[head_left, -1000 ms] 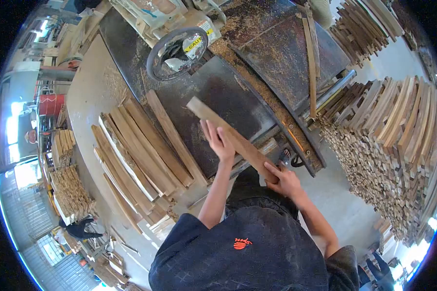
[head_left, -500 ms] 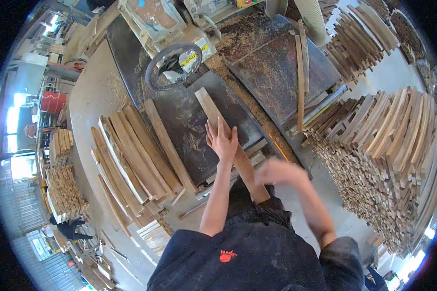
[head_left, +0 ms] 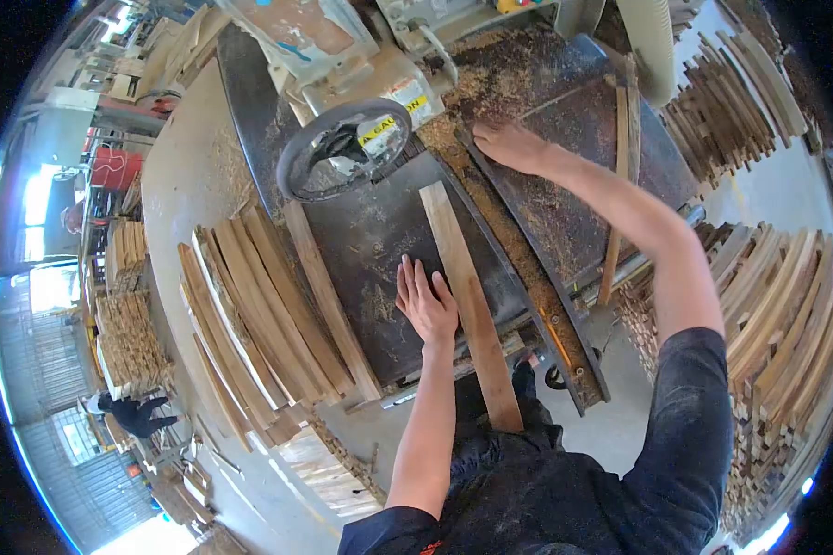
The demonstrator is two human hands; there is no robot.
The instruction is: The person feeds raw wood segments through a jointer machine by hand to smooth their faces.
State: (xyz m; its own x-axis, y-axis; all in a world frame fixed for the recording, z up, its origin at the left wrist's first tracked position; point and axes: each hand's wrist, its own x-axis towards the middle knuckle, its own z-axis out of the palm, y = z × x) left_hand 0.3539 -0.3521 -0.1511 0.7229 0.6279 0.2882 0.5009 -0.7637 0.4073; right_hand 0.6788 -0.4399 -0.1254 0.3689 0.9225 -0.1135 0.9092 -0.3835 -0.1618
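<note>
My left hand (head_left: 427,301) lies open on the dark machine table (head_left: 370,222), fingers apart, just left of a long wooden strip (head_left: 472,296). The strip runs from the table toward my body, its near end at my waist. My right arm is stretched forward across the metal fence (head_left: 537,268). At the fence's far end, my right hand (head_left: 509,148) is over the sawdust (head_left: 449,143), with its fingers extended to the left and low. Nothing shows in it, though its fingertips are partly hidden. A black handwheel (head_left: 292,166) with a caution label stands left of it.
Curved boards (head_left: 264,314) lie side by side on the left, with one strip (head_left: 329,296) on the table's left edge. Thin strips (head_left: 617,222) rest on the right tabletop. Tall wood stacks (head_left: 768,342) stand at the right. A person (head_left: 139,414) is far off at left.
My right hand has moved from near the wooden strip's close end forward to the fence's far end. My left hand has come off the strip onto the table beside it. The view has shifted.
</note>
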